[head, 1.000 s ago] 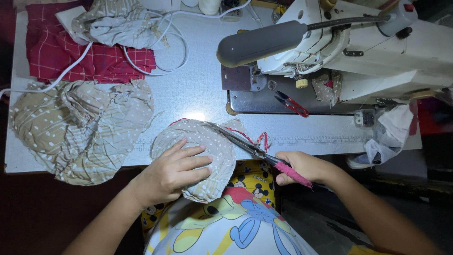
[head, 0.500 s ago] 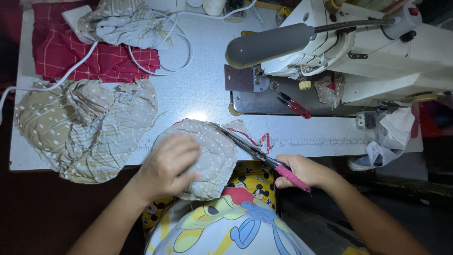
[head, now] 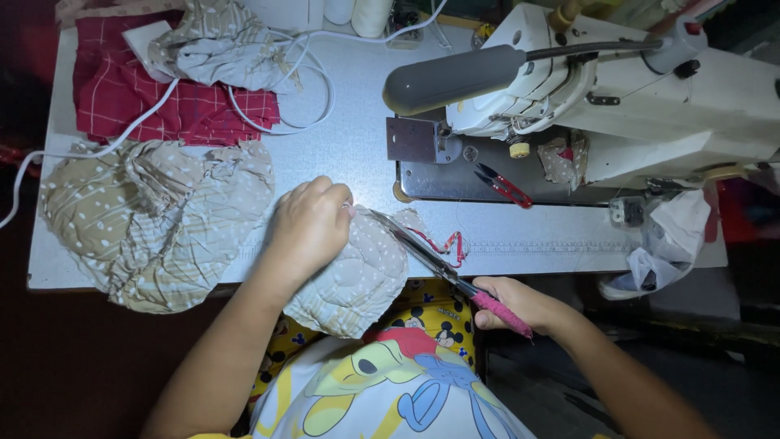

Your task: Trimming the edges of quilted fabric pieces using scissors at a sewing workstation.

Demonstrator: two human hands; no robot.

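My left hand (head: 310,225) pinches the upper edge of a beige quilted fabric piece with white dots (head: 357,276) that lies over the table's front edge. My right hand (head: 520,302) grips the pink-wrapped handle of long scissors (head: 431,260), whose blades point up-left and reach the fabric's edge right beside my left fingertips. A short red cord (head: 443,242) lies on the table just right of the blades.
A white sewing machine (head: 634,97) with a grey lamp arm (head: 455,77) fills the right of the table (head: 357,138). Small red thread snips (head: 505,185) lie on its plate. A beige fabric pile (head: 154,215), red checked cloth (head: 146,97) and a white cable (head: 276,106) occupy the left.
My left hand has gone from lying flat on the quilted piece to pinching its top edge. The scissor blades have closed in on that edge.
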